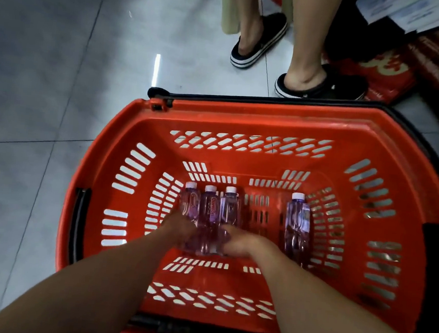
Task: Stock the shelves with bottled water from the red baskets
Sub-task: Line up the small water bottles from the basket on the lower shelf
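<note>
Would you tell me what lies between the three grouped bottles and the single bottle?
Head view: bare basket floor, plus the right hand at the near end, against the three grouped bottles, clear of the single bottle.

One red shopping basket (243,121). Inside it are four water bottles (209,210), each with one white cap: three lie side by side at 9 o'clock on the basket floor, and a single bottle (297,221) lies at 3 o'clock. Two hands reach in, a left hand (179,230) and a right hand (242,243). Beyond the rim at 12 o'clock are two black slip-on shoes (261,39) on one person's two feet.
</note>
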The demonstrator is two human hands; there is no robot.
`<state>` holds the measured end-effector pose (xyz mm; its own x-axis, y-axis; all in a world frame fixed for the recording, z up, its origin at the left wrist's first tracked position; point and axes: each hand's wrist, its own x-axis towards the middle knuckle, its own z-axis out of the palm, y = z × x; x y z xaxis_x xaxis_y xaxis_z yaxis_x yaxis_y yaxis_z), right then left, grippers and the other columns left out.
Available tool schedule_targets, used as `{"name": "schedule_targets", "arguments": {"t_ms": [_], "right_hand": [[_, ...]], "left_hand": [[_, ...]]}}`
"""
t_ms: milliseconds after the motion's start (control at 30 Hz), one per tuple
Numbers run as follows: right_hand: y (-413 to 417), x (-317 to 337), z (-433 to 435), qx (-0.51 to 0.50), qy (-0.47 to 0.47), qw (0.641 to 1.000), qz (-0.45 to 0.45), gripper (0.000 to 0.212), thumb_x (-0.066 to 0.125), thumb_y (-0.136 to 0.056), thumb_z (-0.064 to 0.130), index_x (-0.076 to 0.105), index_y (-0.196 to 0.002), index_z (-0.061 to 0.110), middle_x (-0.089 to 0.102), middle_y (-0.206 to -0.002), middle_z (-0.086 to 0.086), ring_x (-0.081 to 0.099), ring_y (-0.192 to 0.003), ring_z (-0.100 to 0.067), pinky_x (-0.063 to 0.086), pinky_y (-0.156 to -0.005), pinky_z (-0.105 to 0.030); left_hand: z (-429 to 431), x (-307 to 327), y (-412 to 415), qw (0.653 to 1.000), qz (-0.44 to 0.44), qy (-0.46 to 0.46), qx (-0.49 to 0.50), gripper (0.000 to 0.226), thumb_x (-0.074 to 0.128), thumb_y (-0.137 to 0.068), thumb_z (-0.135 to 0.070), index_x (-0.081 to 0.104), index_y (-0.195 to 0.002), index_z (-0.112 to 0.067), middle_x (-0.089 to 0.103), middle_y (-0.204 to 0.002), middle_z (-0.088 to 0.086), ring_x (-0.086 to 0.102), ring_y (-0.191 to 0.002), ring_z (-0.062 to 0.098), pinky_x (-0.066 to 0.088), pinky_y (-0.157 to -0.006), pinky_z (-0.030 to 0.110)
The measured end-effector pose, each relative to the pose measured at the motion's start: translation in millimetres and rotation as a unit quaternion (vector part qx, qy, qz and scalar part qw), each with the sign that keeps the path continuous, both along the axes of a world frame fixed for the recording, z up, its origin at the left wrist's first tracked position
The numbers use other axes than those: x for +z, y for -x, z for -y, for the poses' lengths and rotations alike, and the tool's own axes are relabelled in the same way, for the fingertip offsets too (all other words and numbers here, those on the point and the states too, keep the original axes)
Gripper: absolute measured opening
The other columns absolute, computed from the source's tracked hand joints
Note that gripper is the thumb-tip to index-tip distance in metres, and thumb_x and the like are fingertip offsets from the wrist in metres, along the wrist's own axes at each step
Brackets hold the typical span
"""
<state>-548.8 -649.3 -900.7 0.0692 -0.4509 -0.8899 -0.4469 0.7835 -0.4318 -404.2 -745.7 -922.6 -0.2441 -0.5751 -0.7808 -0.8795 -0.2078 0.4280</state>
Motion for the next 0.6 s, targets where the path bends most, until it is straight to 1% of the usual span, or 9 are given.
{"name": "schedule_targets", "arguments": {"t_ms": [67,133,167,200,267,333,467,533,600], "right_hand": [[-5,-19,-10,-0.124,0.009,0.992,-0.002,0.035,0.071,-0.082,0.023,0.057,-0.114,0.018,0.064,-0.116,-0.003,0.061,-0.109,-0.021,0.049,-0.093,-0.031],[-2,-59,-24,-0.258,0.023,0.966,-0.004,0.076,0.08,-0.059,0.035,0.048,-0.127,0.023,0.065,-0.118,-0.003,0.063,-0.107,-0.022,0.054,-0.092,-0.035],[2,-91,-32,-0.308,0.017,0.951,0.001,0.091,0.081,-0.054,0.039,0.041,-0.135,0.026,0.063,-0.125,-0.003,0.063,-0.109,-0.023,0.055,-0.093,-0.038],[7,-87,-37,-0.342,0.015,0.939,0.006,0.089,0.083,-0.059,0.038,0.042,-0.137,0.027,0.063,-0.126,-0.003,0.063,-0.109,-0.023,0.054,-0.093,-0.038],[15,-50,-41,-0.393,-0.013,0.92,0.008,0.055,0.079,-0.078,0.027,0.056,-0.128,0.02,0.065,-0.119,-0.002,0.063,-0.105,-0.021,0.053,-0.088,-0.034],[22,-39,-46,-0.392,-0.034,0.918,0.039,0.031,0.072,-0.086,0.016,0.06,-0.115,0.014,0.063,-0.107,-0.002,0.059,-0.097,-0.017,0.048,-0.071,-0.026],[27,-26,-46,-0.359,-0.058,0.93,0.061,0.031,0.07,-0.081,0.003,0.063,-0.112,0.003,0.062,-0.1,-0.006,0.057,-0.081,-0.015,0.048,-0.064,-0.024],[34,-10,-42,-0.322,-0.066,0.942,0.064,0.024,0.075,-0.071,0.004,0.071,-0.095,0.003,0.066,-0.094,-0.008,0.06,-0.081,-0.019,0.053,-0.068,-0.028],[42,11,-38,-0.308,-0.061,0.947,0.073,0.012,0.074,-0.07,0.001,0.068,-0.08,0.004,0.064,-0.085,-0.008,0.061,-0.078,-0.022,0.053,-0.066,-0.027]], "left_hand": [[-8,-3,3,0.996,-0.023,-0.05,0.063,0.031,0.077,-0.081,-0.019,0.061,-0.107,-0.014,0.068,-0.105,0.008,0.065,-0.089,0.019,0.054,-0.069,0.025],[-18,-11,4,0.991,-0.053,-0.064,0.103,0.034,0.079,-0.079,-0.012,0.06,-0.107,-0.015,0.066,-0.101,0.0,0.063,-0.084,0.012,0.051,-0.058,0.013],[-24,-17,2,0.989,-0.072,-0.074,0.109,0.042,0.083,-0.074,-0.012,0.061,-0.111,-0.013,0.068,-0.101,-0.001,0.065,-0.086,0.011,0.053,-0.06,0.013],[-29,-21,2,0.985,-0.083,-0.097,0.115,0.052,0.086,-0.069,-0.016,0.062,-0.116,-0.012,0.071,-0.103,0.0,0.068,-0.089,0.013,0.058,-0.069,0.02],[-32,-25,3,0.979,-0.073,-0.15,0.119,0.056,0.086,-0.068,-0.018,0.062,-0.118,-0.015,0.074,-0.106,0.005,0.071,-0.094,0.02,0.06,-0.08,0.04],[-35,-21,2,0.973,-0.062,-0.183,0.124,0.039,0.078,-0.077,-0.009,0.063,-0.113,-0.015,0.074,-0.101,0.007,0.071,-0.091,0.023,0.058,-0.07,0.038],[-40,-13,4,0.953,-0.109,-0.238,0.153,0.038,0.067,-0.082,0.007,0.062,-0.118,-0.003,0.075,-0.098,0.015,0.074,-0.087,0.028,0.06,-0.069,0.042],[-40,-3,9,0.951,-0.138,-0.237,0.145,0.037,0.066,-0.08,0.011,0.063,-0.114,-0.002,0.075,-0.098,0.017,0.073,-0.084,0.028,0.06,-0.068,0.041],[-38,14,18,0.942,-0.174,-0.258,0.125,0.049,0.073,-0.073,0.003,0.061,-0.121,-0.004,0.071,-0.111,0.021,0.07,-0.098,0.035,0.057,-0.082,0.051]]}}
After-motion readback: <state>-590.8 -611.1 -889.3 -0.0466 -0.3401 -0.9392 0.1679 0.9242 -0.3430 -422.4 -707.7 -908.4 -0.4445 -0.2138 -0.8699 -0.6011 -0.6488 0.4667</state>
